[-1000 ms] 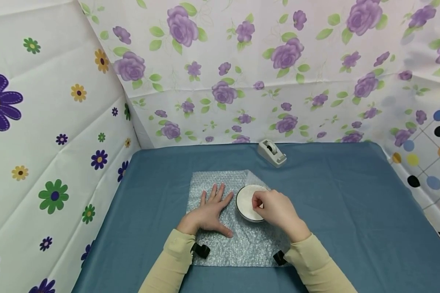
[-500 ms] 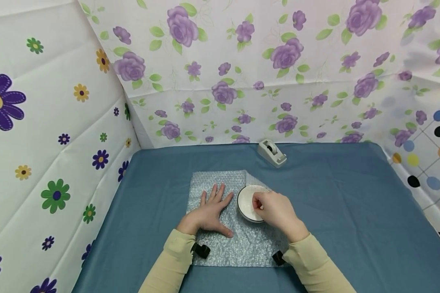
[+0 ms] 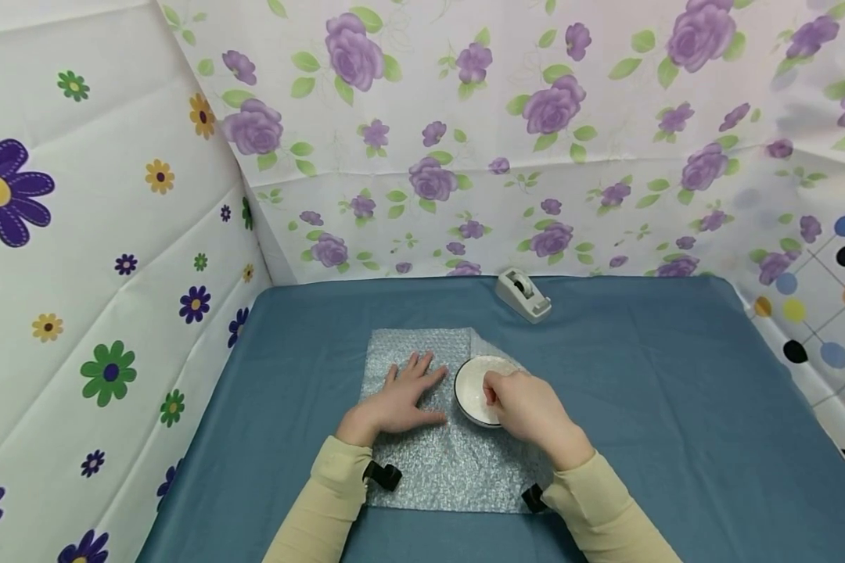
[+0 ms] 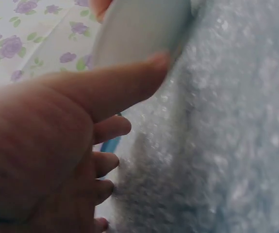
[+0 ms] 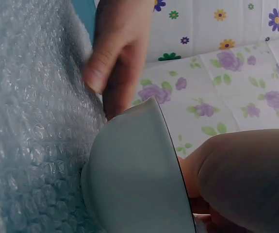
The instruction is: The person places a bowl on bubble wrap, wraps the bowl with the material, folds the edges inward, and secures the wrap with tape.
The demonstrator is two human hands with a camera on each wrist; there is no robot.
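Both sleeves (image 3: 320, 500), at seven and five o'clock in the head view, are pale yellow; each cuff (image 3: 343, 463) has one small black block (image 3: 390, 477) beside it.

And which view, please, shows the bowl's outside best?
The right wrist view: the bowl is large and clear there. The head view shows mostly its inside, partly behind the right hand; the left wrist view, a blurred part.

Bowl (image 3: 472, 389) partly hidden behind right hand (image 3: 532, 412), head view.
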